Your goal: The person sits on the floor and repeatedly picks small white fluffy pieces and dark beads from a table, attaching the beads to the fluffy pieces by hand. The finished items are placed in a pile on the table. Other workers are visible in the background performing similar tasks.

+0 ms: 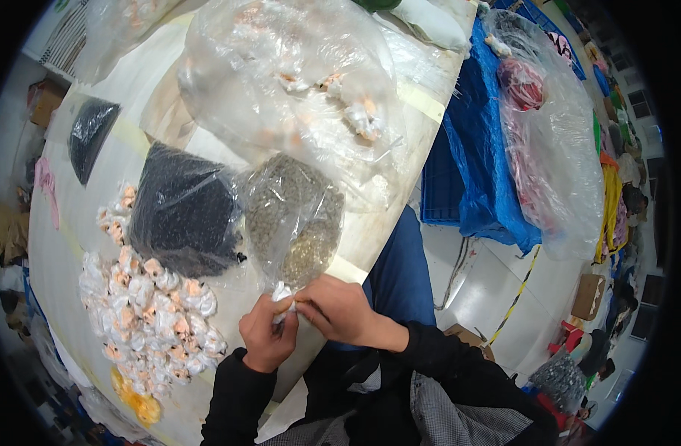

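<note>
Close together at the table's near right edge, both my hands pinch one small white cloth piece. Its lower part is hidden by my fingers. My left hand point(268, 334) is closed on its left side, and the white cloth piece point(281, 291) pokes up between the fingertips. From the right, my right hand point(342, 308) grips it with thumb and fingers. Just beyond lies a clear bag of small brownish parts point(292, 215). Beside that is a bag of small black parts point(180, 212). A heap of white and peach stuffed pieces point(143, 316) spreads to the left.
A big clear plastic bag point(281, 52) with white and peach pieces covers the table's far part. Another black packet point(91, 137) and a pink strip point(47, 189) lie at left; something yellow point(138, 398) lies near. To the right stands a blue crate point(438, 193) under blue sheeting.
</note>
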`<state>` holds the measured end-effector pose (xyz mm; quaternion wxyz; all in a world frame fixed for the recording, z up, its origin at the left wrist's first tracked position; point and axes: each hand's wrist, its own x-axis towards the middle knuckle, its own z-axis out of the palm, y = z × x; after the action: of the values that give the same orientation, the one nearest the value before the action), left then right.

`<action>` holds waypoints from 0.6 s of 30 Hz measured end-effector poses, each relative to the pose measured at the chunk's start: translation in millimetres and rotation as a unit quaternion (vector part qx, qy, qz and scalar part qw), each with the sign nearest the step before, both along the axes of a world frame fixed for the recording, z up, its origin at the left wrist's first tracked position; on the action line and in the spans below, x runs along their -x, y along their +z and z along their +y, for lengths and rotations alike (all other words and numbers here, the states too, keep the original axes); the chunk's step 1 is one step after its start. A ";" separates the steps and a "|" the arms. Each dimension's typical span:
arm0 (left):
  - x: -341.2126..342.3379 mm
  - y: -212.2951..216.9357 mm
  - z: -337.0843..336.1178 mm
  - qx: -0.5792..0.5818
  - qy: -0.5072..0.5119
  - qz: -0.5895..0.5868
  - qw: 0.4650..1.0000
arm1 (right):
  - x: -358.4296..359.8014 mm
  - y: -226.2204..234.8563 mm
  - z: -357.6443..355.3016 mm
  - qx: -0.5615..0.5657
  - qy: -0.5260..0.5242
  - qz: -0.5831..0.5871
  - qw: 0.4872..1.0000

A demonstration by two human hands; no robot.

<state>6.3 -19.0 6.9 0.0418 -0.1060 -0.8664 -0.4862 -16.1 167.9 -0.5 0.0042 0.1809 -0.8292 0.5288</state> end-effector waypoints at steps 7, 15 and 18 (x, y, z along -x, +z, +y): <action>7.7 5.5 10.8 -0.011 0.033 0.013 0.999 | -3.6 -6.0 -10.4 0.031 -0.084 0.050 0.995; 10.1 11.7 10.2 -0.048 0.038 -0.024 0.998 | -4.9 -6.7 -11.1 0.062 -0.103 0.076 0.990; 7.8 11.5 12.3 -0.078 0.054 -0.075 0.993 | -7.1 -4.6 -12.5 0.068 -0.125 0.059 0.988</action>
<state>-1.5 -6.7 18.5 0.0112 -0.0190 -0.8310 -0.5558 -9.0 155.4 -5.2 0.1310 0.1062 -0.8057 0.5678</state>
